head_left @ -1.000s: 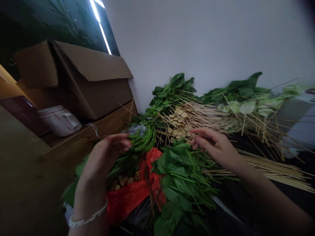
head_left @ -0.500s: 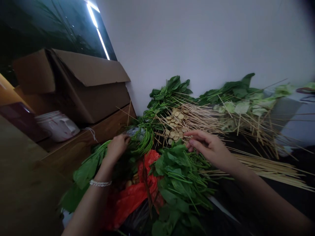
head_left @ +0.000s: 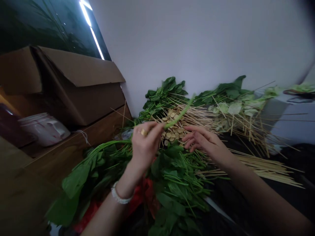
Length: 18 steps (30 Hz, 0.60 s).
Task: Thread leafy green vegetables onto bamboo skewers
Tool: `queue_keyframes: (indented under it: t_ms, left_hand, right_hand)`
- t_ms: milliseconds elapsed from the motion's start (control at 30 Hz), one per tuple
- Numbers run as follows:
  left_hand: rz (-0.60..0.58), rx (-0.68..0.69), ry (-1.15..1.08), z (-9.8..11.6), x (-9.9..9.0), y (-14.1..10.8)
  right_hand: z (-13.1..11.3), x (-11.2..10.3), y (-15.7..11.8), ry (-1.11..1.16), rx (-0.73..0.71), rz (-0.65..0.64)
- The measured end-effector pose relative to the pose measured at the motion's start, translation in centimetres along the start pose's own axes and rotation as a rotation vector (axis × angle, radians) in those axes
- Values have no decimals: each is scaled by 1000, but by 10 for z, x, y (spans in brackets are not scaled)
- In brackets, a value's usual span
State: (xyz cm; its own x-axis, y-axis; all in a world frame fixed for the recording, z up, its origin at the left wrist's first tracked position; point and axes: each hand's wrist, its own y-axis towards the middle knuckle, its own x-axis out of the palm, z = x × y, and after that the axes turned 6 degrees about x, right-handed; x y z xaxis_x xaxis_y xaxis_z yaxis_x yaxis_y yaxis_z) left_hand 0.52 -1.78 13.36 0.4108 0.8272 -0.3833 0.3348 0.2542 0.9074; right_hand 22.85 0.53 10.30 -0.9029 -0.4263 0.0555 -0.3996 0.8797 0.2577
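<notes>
A green stem (head_left: 180, 115) is pinched in my left hand (head_left: 145, 142), its free end pointing up and to the right. Leaves and stems (head_left: 91, 167) stretch to the left behind and below that hand. My right hand (head_left: 205, 141) has its fingers apart and slightly curled, above a heap of leafy greens (head_left: 178, 178). Just beyond both hands, skewers with round pale slices (head_left: 172, 135) lie in a pile. Part of a red plastic bag (head_left: 145, 193) shows under my left forearm.
Leafy skewers (head_left: 169, 88) rest against the wall. Pale cabbage-like pieces on skewers (head_left: 235, 108) lie at the right, behind bare sticks (head_left: 265, 167). An open cardboard box (head_left: 86, 101) and a white tub (head_left: 44, 128) stand on a wooden ledge at the left.
My left hand has moved right and up from the greens and now holds a green stem. My right hand has stayed nearly in place. The view has shifted slightly.
</notes>
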Motion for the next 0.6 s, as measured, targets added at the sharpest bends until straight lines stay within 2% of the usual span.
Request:
queue_keyframes:
  t_ms: [67,133,267,367,467,600]
  left_hand:
    - [-78,140,-43,16,19,-21]
    - [-130,196,-105,24,34,-40]
    - [-140,207,-159,32,51,-63]
    - [-150,196,-189,35,53,-71]
    - [-142,129,-246,34,49,-76]
    - [-59,-182,-255,20,44,-79]
  right_hand:
    - [3,0,2,95,51,6]
    - [5,-1,5,140,91,69]
    - [9,-7,10,122,109,218]
    - [11,-12,13,102,93,238]
    - [13,-16,16,94,82,249]
    - [15,-18,18,137,-13,199]
